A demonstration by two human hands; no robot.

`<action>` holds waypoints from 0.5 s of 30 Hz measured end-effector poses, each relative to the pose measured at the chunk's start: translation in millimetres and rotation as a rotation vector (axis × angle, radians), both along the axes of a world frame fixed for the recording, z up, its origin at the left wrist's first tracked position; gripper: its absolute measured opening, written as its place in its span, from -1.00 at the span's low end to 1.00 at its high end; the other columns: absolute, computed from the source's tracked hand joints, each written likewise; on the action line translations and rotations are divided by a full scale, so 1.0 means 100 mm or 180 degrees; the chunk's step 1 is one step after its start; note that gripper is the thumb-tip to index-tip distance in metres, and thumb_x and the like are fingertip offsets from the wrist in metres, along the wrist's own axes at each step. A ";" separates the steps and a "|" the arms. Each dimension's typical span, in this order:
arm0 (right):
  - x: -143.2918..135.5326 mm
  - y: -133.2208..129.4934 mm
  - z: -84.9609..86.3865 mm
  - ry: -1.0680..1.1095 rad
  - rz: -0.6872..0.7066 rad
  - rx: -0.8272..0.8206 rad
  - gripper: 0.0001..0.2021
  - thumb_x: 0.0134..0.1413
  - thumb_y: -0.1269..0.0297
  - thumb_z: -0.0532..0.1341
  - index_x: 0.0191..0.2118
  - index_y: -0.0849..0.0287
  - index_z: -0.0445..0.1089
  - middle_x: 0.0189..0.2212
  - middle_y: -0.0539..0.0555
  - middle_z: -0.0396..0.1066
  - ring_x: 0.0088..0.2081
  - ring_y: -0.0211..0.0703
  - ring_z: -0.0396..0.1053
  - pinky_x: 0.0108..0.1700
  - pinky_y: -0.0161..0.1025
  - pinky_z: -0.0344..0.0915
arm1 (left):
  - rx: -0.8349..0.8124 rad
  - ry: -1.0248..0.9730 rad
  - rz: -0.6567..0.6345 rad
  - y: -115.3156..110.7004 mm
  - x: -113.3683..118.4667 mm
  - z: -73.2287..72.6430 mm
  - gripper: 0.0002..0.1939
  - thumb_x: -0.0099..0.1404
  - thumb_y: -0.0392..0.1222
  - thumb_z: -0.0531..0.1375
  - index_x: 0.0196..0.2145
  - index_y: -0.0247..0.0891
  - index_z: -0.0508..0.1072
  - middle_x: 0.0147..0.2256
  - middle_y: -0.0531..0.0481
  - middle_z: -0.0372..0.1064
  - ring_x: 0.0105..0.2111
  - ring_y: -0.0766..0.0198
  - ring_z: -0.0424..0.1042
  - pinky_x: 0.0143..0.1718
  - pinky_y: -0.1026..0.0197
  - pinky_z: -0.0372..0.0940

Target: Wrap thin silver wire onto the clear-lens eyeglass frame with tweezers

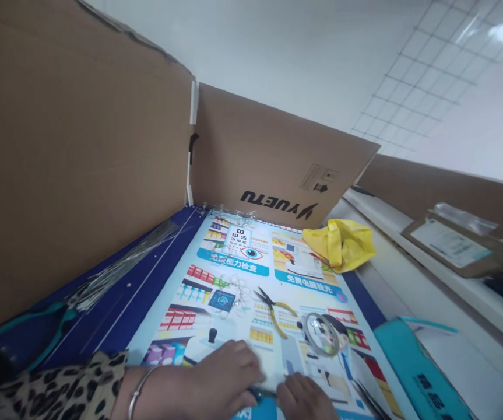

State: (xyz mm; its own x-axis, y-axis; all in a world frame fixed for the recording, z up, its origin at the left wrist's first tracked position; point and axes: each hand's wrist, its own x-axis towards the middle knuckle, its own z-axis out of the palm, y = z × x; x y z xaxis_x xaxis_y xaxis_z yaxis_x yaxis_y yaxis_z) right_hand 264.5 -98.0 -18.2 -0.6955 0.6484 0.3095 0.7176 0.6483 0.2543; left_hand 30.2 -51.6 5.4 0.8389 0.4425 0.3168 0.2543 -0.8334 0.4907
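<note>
Low in the head view, my left hand (pixel 229 376) is closed, with a bracelet and a leopard-print sleeve behind it. Close to its right, my right hand (pixel 306 398) has its fingers curled in. Something thin and dark lies between the fingers of both hands, too blurred to name. Under them is a printed poster sheet (pixel 229 274) with shelves and an eye chart. Yellow-handled pliers (pixel 276 312) lie beyond my hands, jaws pointing away and to the left. To their right is a round clear coil or dish (pixel 322 334). Tweezers (pixel 370 399) rest right of my right hand.
Cardboard panels (pixel 260 151) wall the left and back. A bundle of thin wires (pixel 133 262) and a teal-edged item (pixel 24 329) lie left. Loose wire loops (pixel 234 291) are on the poster. A yellow bag (pixel 343 245), teal box (pixel 421 367) and labelled parcel (pixel 452 242) are right.
</note>
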 end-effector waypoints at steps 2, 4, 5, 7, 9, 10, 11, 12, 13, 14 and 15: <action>-0.02 -0.05 0.06 0.0012 -0.0007 -0.0112 -0.84 0.04 0.53 0.00 -0.45 0.12 0.09 -0.58 -0.04 0.23 -0.55 -0.19 0.19 -0.49 -0.24 0.00 | -0.0039 -0.0034 -0.0017 -0.01 0.00 0.02 -0.75 0.24 -0.14 0.09 -0.12 -0.21 0.27 -0.19 -0.08 0.31 -0.21 0.15 0.24 -0.15 0.15 0.14; -0.02 -0.09 0.11 0.0016 -0.0039 -0.0271 -0.85 0.02 0.53 0.04 -0.44 0.12 0.11 -0.54 -0.03 0.23 -0.52 -0.18 0.17 -0.47 -0.23 -0.01 | -0.0129 0.0006 -0.0004 -0.03 -0.01 0.05 -0.75 0.23 -0.17 0.10 -0.11 -0.20 0.28 -0.17 -0.08 0.31 -0.19 0.15 0.24 -0.14 0.13 0.14; -0.02 -0.11 0.13 0.0002 -0.0093 -0.0372 -0.85 0.00 0.53 0.06 -0.43 0.12 0.12 -0.52 -0.02 0.24 -0.49 -0.17 0.17 -0.45 -0.23 0.00 | -0.0199 0.0057 0.0006 -0.03 -0.01 0.06 -0.74 0.23 -0.18 0.10 -0.10 -0.19 0.28 -0.16 -0.07 0.31 -0.18 0.14 0.23 -0.13 0.13 0.14; 0.00 -0.13 0.15 -0.0035 -0.0246 -0.0545 -0.84 -0.03 0.53 0.10 -0.41 0.12 0.14 -0.48 -0.02 0.25 -0.45 -0.14 0.17 -0.41 -0.21 0.01 | -0.0353 0.0157 0.0028 -0.04 -0.01 0.09 -0.72 0.21 -0.21 0.12 -0.09 -0.17 0.29 -0.14 -0.05 0.30 -0.16 0.13 0.22 -0.12 0.11 0.13; 0.02 -0.14 0.15 -0.0073 -0.0361 -0.0647 -0.84 -0.03 0.52 0.14 -0.39 0.12 0.16 -0.45 -0.02 0.26 -0.42 -0.13 0.16 -0.37 -0.19 0.01 | -0.0489 0.0191 0.0037 -0.03 -0.02 0.13 -0.71 0.22 -0.23 0.12 -0.08 -0.15 0.30 -0.12 -0.04 0.29 -0.13 0.13 0.21 -0.09 0.09 0.13; 0.03 -0.14 0.15 -0.0083 -0.0396 -0.0673 -0.84 -0.02 0.51 0.16 -0.38 0.12 0.16 -0.45 -0.02 0.26 -0.41 -0.13 0.15 -0.37 -0.19 0.01 | -0.0542 0.0190 0.0031 -0.03 -0.02 0.14 -0.71 0.23 -0.23 0.10 -0.07 -0.15 0.29 -0.11 -0.04 0.28 -0.12 0.13 0.20 -0.07 0.09 0.13; 0.03 -0.14 0.15 -0.0086 -0.0423 -0.0692 -0.84 -0.01 0.49 0.17 -0.38 0.12 0.17 -0.44 -0.02 0.26 -0.40 -0.14 0.15 -0.36 -0.19 0.01 | -0.0580 0.0179 0.0021 -0.02 -0.03 0.15 -0.71 0.24 -0.24 0.09 -0.06 -0.15 0.29 -0.10 -0.05 0.28 -0.11 0.14 0.20 -0.06 0.09 0.13; 0.03 -0.14 0.15 -0.0090 -0.0443 -0.0709 -0.85 0.00 0.46 0.19 -0.39 0.12 0.17 -0.45 -0.02 0.25 -0.40 -0.14 0.15 -0.36 -0.19 0.01 | -0.0601 0.0154 0.0018 -0.01 -0.03 0.16 -0.71 0.25 -0.24 0.07 -0.05 -0.15 0.29 -0.10 -0.05 0.28 -0.11 0.14 0.20 -0.05 0.09 0.13; 0.02 -0.14 0.16 -0.0093 -0.0462 -0.0725 -0.85 0.01 0.42 0.20 -0.39 0.13 0.17 -0.45 -0.02 0.25 -0.39 -0.13 0.15 -0.35 -0.19 0.01 | -0.0611 0.0119 0.0012 -0.01 -0.03 0.16 -0.71 0.26 -0.24 0.06 -0.04 -0.16 0.28 -0.10 -0.06 0.28 -0.10 0.14 0.20 -0.05 0.09 0.13; 0.01 -0.14 0.18 -0.0092 -0.0480 -0.0752 -0.84 0.01 0.36 0.22 -0.39 0.13 0.17 -0.45 -0.02 0.26 -0.38 -0.13 0.15 -0.34 -0.18 0.02 | -0.0615 0.0078 0.0008 0.00 -0.03 0.16 -0.70 0.27 -0.24 0.06 -0.03 -0.16 0.28 -0.09 -0.07 0.28 -0.10 0.14 0.20 -0.04 0.08 0.13; 0.00 -0.14 0.20 -0.0089 -0.0501 -0.0802 -0.82 0.00 0.29 0.24 -0.39 0.14 0.18 -0.44 -0.02 0.26 -0.37 -0.13 0.16 -0.33 -0.18 0.03 | -0.0613 0.0026 0.0006 0.00 -0.03 0.15 -0.70 0.27 -0.23 0.06 -0.03 -0.16 0.28 -0.09 -0.07 0.28 -0.09 0.15 0.20 -0.03 0.08 0.14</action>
